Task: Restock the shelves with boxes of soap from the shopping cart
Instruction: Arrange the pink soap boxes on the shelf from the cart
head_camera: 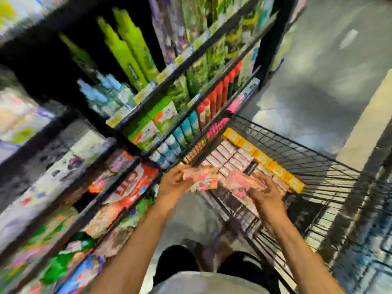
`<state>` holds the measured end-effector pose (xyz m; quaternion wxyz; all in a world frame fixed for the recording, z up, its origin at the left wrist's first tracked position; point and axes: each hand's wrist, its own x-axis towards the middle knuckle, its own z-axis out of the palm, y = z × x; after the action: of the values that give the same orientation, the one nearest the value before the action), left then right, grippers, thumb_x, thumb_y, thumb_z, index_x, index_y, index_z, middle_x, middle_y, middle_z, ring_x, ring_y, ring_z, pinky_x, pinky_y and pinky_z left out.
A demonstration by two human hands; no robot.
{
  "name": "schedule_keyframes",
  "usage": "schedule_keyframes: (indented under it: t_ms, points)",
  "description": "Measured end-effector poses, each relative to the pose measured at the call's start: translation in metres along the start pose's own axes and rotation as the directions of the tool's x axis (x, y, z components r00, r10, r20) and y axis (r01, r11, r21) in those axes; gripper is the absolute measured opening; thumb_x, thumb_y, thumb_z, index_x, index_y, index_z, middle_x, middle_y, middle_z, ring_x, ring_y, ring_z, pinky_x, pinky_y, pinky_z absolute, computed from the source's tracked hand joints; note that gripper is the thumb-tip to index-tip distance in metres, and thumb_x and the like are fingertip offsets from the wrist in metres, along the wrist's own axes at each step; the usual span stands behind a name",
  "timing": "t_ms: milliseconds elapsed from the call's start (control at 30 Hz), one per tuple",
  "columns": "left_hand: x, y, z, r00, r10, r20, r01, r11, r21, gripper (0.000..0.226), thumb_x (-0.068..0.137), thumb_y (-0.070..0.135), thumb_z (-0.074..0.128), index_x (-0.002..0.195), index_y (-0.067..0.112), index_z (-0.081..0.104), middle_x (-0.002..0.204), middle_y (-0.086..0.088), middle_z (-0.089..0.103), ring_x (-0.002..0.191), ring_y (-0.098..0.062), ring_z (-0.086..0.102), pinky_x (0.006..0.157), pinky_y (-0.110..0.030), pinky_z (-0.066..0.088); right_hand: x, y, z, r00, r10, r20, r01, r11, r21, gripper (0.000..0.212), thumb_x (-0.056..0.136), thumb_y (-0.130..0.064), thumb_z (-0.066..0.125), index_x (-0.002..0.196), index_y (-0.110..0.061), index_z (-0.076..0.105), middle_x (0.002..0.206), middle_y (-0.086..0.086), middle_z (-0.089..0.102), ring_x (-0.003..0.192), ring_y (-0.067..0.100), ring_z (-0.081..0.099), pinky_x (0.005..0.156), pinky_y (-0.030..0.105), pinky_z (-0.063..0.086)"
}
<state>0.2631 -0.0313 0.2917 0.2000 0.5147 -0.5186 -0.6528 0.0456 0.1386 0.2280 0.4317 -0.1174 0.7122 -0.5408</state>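
The frame is motion-blurred. Both hands hold a bundle of pink soap boxes (216, 180) above the near left corner of the black wire shopping cart (318, 166). My left hand (172, 182) grips the bundle's left end, close to the shelf edge. My right hand (265, 193) grips its right end. Inside the cart lie rows of pink-white soap boxes (228, 158) and a line of yellow boxes (263, 158) along the far side.
Black shelving (135, 122) fills the left, tilted in view, stocked with green bottles (127, 47), red bottles (214, 98), teal packs (182, 132) and red-white packs (129, 183) on a lower shelf. Grey floor (328, 71) lies beyond the cart. My legs show at the bottom.
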Motion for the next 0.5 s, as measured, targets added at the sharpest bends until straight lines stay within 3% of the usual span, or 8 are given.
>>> schedule_keyframes:
  t_ms: [67, 133, 167, 267, 333, 367, 500]
  points:
    - [-0.028, 0.004, -0.031, 0.995, 0.028, -0.097, -0.038, 0.994, -0.104, 0.026, 0.083, 0.001, 0.076, 0.103, 0.017, 0.073, 0.1, 0.003, 0.078, 0.093, -0.013, 0.069, 0.087, -0.036, 0.05, -0.006, -0.012, 0.026, 0.999, -0.001, 0.046, 0.0, 1.0, 0.016, 0.042, 0.072, -0.02, 0.081, 0.112, -0.027, 0.071, 0.087, 0.009, 0.073, 0.072, 0.018, 0.064, 0.077, 0.037, 0.052]
    - [-0.053, 0.005, -0.064, 0.986, 0.024, -0.165, -0.057, 0.978, -0.203, 0.022, 0.081, 0.008, 0.076, 0.098, 0.022, 0.075, 0.098, 0.0, 0.077, 0.089, -0.015, 0.069, 0.083, -0.038, 0.049, -0.013, -0.025, 0.054, 0.994, 0.005, 0.11, -0.008, 0.999, 0.034, 0.053, 0.064, -0.032, 0.083, 0.115, -0.028, 0.073, 0.097, 0.015, 0.076, 0.084, 0.029, 0.065, 0.086, 0.058, 0.052]
    - [-0.066, 0.006, -0.079, 0.982, 0.012, -0.19, -0.061, 0.965, -0.254, 0.022, 0.085, 0.004, 0.073, 0.093, 0.025, 0.075, 0.092, 0.004, 0.076, 0.083, -0.013, 0.068, 0.078, -0.037, 0.048, -0.016, -0.026, 0.065, 0.988, -0.018, 0.151, 0.013, 0.999, 0.038, 0.054, 0.061, -0.036, 0.084, 0.114, -0.031, 0.074, 0.097, 0.015, 0.076, 0.084, 0.031, 0.064, 0.083, 0.059, 0.052]
    - [-0.104, 0.011, -0.126, 0.963, 0.023, -0.269, -0.121, 0.928, -0.354, 0.028, 0.092, -0.003, 0.062, 0.095, 0.022, 0.075, 0.094, 0.002, 0.076, 0.086, -0.018, 0.068, 0.072, -0.035, 0.051, -0.044, -0.055, 0.113, 0.963, -0.073, 0.259, 0.065, 0.997, 0.039, 0.054, 0.062, -0.045, 0.091, 0.113, -0.033, 0.075, 0.091, 0.012, 0.074, 0.078, 0.03, 0.058, 0.07, 0.046, 0.047]
    - [-0.128, 0.014, -0.158, 0.95, 0.027, -0.312, -0.156, 0.904, -0.398, 0.025, 0.092, -0.005, 0.062, 0.105, 0.014, 0.071, 0.099, -0.002, 0.076, 0.086, -0.016, 0.071, 0.067, -0.029, 0.058, -0.066, -0.071, 0.145, 0.93, -0.129, 0.345, 0.096, 0.989, 0.11, 0.03, 0.084, -0.017, 0.079, 0.114, -0.021, 0.075, 0.101, 0.012, 0.077, 0.084, 0.029, 0.067, 0.073, 0.038, 0.056]
    - [-0.139, 0.015, -0.174, 0.947, 0.032, -0.321, -0.168, 0.897, -0.408, 0.024, 0.092, -0.005, 0.062, 0.109, 0.01, 0.069, 0.102, -0.004, 0.076, 0.087, -0.016, 0.071, 0.068, -0.028, 0.059, -0.073, -0.074, 0.159, 0.911, -0.152, 0.382, 0.108, 0.985, 0.135, 0.031, 0.087, -0.004, 0.071, 0.114, -0.019, 0.075, 0.109, 0.013, 0.077, 0.089, 0.027, 0.07, 0.077, 0.033, 0.06]
    - [-0.18, 0.016, -0.232, 0.92, 0.036, -0.39, -0.197, 0.903, -0.382, 0.032, 0.092, -0.002, 0.066, 0.117, 0.017, 0.07, 0.108, -0.007, 0.075, 0.099, -0.028, 0.067, 0.09, -0.052, 0.053, -0.11, -0.085, 0.212, 0.825, -0.175, 0.537, 0.053, 0.971, 0.234, 0.041, 0.09, -0.001, 0.067, 0.129, -0.012, 0.067, 0.127, 0.022, 0.069, 0.11, 0.034, 0.061, 0.093, 0.037, 0.054]
